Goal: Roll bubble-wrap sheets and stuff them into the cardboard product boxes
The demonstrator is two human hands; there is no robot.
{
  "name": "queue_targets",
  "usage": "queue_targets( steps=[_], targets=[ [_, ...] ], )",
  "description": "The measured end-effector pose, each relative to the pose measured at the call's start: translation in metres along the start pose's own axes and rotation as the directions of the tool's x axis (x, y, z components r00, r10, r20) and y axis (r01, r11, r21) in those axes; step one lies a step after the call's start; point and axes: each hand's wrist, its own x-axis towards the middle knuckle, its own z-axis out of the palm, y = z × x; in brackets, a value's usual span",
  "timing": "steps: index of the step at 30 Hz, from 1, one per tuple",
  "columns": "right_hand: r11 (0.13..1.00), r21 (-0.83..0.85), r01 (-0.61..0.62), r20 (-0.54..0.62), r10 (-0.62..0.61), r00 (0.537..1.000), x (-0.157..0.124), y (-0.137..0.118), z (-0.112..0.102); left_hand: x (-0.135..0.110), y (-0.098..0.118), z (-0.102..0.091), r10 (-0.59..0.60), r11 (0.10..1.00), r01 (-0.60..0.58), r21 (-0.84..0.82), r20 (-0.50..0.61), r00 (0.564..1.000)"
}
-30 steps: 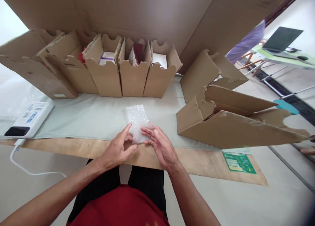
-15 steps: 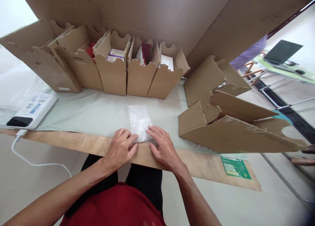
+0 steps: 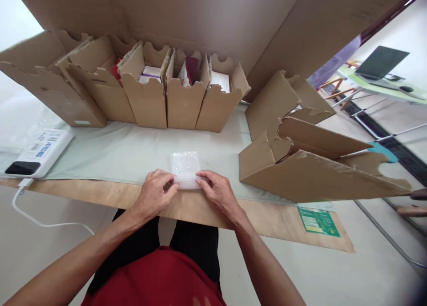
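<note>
A small clear bubble-wrap piece (image 3: 185, 166) lies on the pale cloth near the table's front edge. Its near end is rolled up into a thick fold. My left hand (image 3: 154, 197) pinches the left side of that roll. My right hand (image 3: 218, 195) pinches the right side. Both hands rest on the wooden table edge (image 3: 110, 194), fingers curled round the wrap.
A row of open cardboard bins (image 3: 182, 97) with packets stands at the back. Larger cardboard boxes (image 3: 300, 163) lie to the right. A white device with a cable (image 3: 36, 154) sits at the left. Another person's hand (image 3: 412, 203) shows at the far right edge.
The bubble wrap lay flat and longer a second ago; its near end has been rolled away from me, so it looks shorter. Both hands went from pressing flat to pinching the roll.
</note>
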Motion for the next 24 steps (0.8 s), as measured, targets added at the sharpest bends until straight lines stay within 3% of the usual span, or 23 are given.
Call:
queue_targets(
  steps=[3, 8, 12, 14, 16, 18, 20, 22, 24],
  targets=[
    [1.000, -0.030, 0.001, -0.030, -0.002, 1.000, 0.017, 0.005, 0.011, 0.005, -0.006, 0.004, -0.104, 0.994, 0.104, 0.029, -0.019, 0.994],
    [0.943, -0.291, 0.159, -0.168, -0.214, 0.962, 0.017, 0.006, 0.013, 0.009, -0.011, 0.009, -0.099, 0.972, 0.108, 0.207, -0.056, 0.994],
    [0.856, -0.400, 0.328, 0.048, -0.337, 0.940, 0.005, 0.000, 0.008, 0.012, -0.012, 0.010, -0.085, 0.967, 0.096, 0.237, -0.058, 0.995],
    [0.850, -0.396, 0.347, 0.135, -0.319, 0.938, 0.006, -0.002, 0.009, 0.013, -0.011, 0.007, -0.133, 0.981, 0.141, 0.129, -0.073, 0.988],
    [0.887, -0.352, 0.298, 0.118, -0.273, 0.955, 0.010, -0.003, 0.011, 0.012, -0.008, 0.000, -0.249, 0.967, 0.243, -0.080, -0.076, 0.966],
    [0.939, -0.261, 0.222, 0.053, -0.216, 0.975, 0.012, -0.003, 0.011, 0.009, -0.005, -0.009, -0.404, 0.861, 0.368, -0.352, -0.031, 0.914],
    [0.973, -0.160, 0.165, -0.006, -0.168, 0.986, 0.010, -0.004, 0.008, 0.004, -0.001, -0.018, -0.534, 0.642, 0.475, -0.602, 0.093, 0.840],
    [0.985, -0.087, 0.149, -0.050, -0.154, 0.987, 0.002, -0.008, 0.005, -0.002, 0.004, -0.023, -0.579, 0.377, 0.538, -0.754, 0.262, 0.772],
    [0.985, -0.047, 0.166, -0.074, -0.169, 0.983, -0.008, -0.013, 0.002, -0.006, 0.010, -0.023, -0.550, 0.191, 0.553, -0.811, 0.379, 0.745]
  ],
)
